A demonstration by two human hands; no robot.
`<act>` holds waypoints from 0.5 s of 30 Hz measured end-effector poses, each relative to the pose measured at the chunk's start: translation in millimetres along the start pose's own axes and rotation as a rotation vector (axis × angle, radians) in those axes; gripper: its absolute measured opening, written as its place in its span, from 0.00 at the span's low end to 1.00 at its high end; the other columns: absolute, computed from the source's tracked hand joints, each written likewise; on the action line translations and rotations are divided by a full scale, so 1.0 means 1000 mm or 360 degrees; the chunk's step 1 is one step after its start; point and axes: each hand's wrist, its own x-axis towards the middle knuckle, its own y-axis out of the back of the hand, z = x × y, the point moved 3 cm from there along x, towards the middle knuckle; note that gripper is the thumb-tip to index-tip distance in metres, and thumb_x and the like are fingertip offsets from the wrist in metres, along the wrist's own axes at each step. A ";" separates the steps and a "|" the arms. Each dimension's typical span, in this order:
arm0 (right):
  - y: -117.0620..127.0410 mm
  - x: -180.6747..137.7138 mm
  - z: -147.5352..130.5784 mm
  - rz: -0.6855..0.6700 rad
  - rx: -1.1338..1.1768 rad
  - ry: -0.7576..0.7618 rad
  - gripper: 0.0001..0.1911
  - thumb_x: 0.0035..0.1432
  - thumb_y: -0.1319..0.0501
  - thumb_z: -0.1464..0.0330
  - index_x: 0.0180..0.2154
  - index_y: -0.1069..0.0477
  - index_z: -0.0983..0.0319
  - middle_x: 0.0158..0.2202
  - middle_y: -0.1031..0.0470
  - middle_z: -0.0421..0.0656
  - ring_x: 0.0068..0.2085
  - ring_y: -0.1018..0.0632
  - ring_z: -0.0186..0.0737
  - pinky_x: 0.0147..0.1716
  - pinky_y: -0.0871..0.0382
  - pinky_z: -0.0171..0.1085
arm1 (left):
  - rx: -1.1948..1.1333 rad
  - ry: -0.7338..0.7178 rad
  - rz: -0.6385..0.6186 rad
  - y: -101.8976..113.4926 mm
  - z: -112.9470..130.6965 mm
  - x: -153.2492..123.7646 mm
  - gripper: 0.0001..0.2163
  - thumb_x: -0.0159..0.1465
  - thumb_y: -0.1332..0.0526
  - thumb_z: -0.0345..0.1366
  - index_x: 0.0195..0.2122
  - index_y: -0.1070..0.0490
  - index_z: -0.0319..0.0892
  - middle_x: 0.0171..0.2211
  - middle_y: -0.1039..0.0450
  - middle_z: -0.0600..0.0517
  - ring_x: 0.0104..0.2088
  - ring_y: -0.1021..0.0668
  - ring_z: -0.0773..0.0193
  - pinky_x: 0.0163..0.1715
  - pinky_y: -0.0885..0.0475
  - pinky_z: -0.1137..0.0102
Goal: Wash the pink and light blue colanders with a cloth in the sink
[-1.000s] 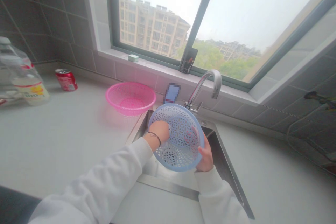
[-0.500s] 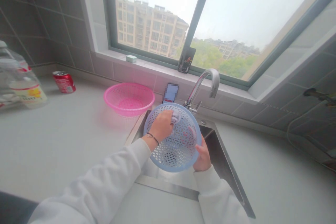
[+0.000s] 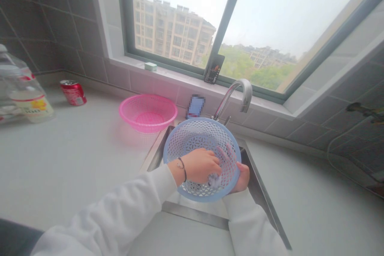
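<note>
A pale blue perforated basket [image 3: 195,136] is tilted toward me over the steel sink [image 3: 258,192]. My right hand [image 3: 243,178] grips the basket's right rim, fingers showing through the mesh. My left hand [image 3: 199,165] is inside the basket, closed on a small pale cloth [image 3: 213,179] pressed against its lower right wall. Both arms wear white sleeves; a thin dark band circles my left wrist.
A pink mesh basket [image 3: 148,112] sits on the white counter left of the sink. The chrome tap [image 3: 237,94] arches behind the blue basket. A red can [image 3: 73,92] and a clear bottle [image 3: 25,88] stand at far left. Small items rest on the windowsill.
My left hand with the cloth has slid from the basket's upper left rim down to its lower right wall. The basket has tipped flatter and shifted slightly right.
</note>
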 end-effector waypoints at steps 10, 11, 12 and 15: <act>0.005 -0.002 -0.001 -0.0161 -0.0171 0.0185 0.33 0.53 0.42 0.53 0.60 0.31 0.54 0.57 0.24 0.46 0.59 0.27 0.63 0.57 0.34 0.65 | -0.0197 0.0867 -0.0123 0.010 -0.044 -0.019 0.06 0.58 0.39 0.34 0.33 0.23 0.44 0.34 0.20 0.47 0.36 0.20 0.53 0.38 0.26 0.63; 0.007 -0.001 -0.001 -0.0170 -0.0206 0.0187 0.34 0.54 0.42 0.52 0.61 0.31 0.54 0.57 0.24 0.46 0.59 0.27 0.64 0.56 0.34 0.66 | -0.0181 0.0908 -0.0067 0.012 -0.049 -0.020 0.06 0.59 0.40 0.33 0.34 0.23 0.44 0.35 0.20 0.46 0.38 0.20 0.53 0.39 0.26 0.62; 0.008 -0.001 0.000 -0.0188 -0.0235 0.0189 0.34 0.54 0.42 0.52 0.61 0.32 0.54 0.58 0.25 0.46 0.58 0.26 0.64 0.56 0.34 0.66 | -0.0162 0.0949 -0.0015 0.013 -0.054 -0.021 0.07 0.59 0.41 0.33 0.35 0.24 0.43 0.37 0.20 0.45 0.39 0.20 0.53 0.41 0.26 0.62; 0.008 0.000 0.003 -0.0252 -0.0277 0.0152 0.35 0.54 0.43 0.50 0.62 0.32 0.54 0.59 0.26 0.46 0.57 0.25 0.64 0.56 0.34 0.66 | -0.0112 0.1109 0.0267 0.018 -0.064 -0.022 0.07 0.61 0.41 0.32 0.40 0.26 0.42 0.41 0.22 0.45 0.44 0.22 0.53 0.45 0.27 0.62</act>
